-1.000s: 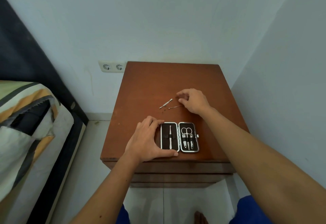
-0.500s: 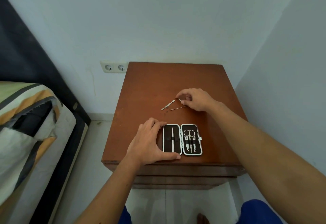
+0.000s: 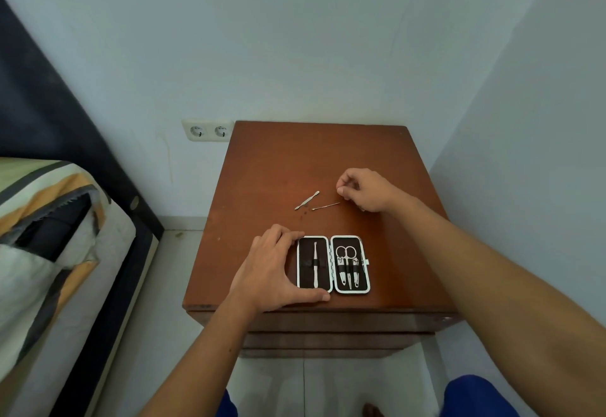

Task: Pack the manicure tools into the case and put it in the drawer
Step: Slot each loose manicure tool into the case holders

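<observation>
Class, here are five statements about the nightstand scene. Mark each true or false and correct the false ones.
1. The case lies open. True.
2. Scissors sit in its right half. True.
3. The left hand is lifting the case off the nightstand. False: it rests beside the case, which lies flat.
4. Two loose tools lie beyond the case: the flat tool and the thin tool. True.
5. The right hand grips the scissors. False: it is closed near the thin tool.

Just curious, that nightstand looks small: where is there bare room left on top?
The back strip of the nightstand by the wall is bare. Crowded: the open case at front, two loose tools mid-top.
</observation>
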`<action>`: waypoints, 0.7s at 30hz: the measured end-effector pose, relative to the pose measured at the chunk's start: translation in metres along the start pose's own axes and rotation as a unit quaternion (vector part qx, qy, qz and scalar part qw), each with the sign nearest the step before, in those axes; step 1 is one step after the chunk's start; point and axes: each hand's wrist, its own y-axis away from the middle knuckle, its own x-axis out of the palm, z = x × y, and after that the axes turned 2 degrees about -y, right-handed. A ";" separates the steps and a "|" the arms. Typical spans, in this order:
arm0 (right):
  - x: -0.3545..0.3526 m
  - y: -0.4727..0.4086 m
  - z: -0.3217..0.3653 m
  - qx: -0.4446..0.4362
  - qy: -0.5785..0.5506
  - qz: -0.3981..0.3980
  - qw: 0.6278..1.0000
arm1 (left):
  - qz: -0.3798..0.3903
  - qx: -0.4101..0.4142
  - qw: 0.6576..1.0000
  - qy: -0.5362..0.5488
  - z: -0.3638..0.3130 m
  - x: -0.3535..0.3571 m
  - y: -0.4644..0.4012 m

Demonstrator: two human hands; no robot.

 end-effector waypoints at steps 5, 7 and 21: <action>-0.005 0.020 0.002 -0.015 -0.096 -0.028 0.995 | 0.007 -0.008 1.000 0.001 -0.001 0.000 -0.001; -0.006 0.029 0.007 -0.038 -0.119 -0.033 0.992 | 0.009 -0.008 1.000 -0.002 -0.001 0.000 -0.001; 0.001 0.082 0.023 -0.020 -0.181 0.050 0.982 | 0.019 -0.016 1.000 -0.009 -0.004 -0.002 0.001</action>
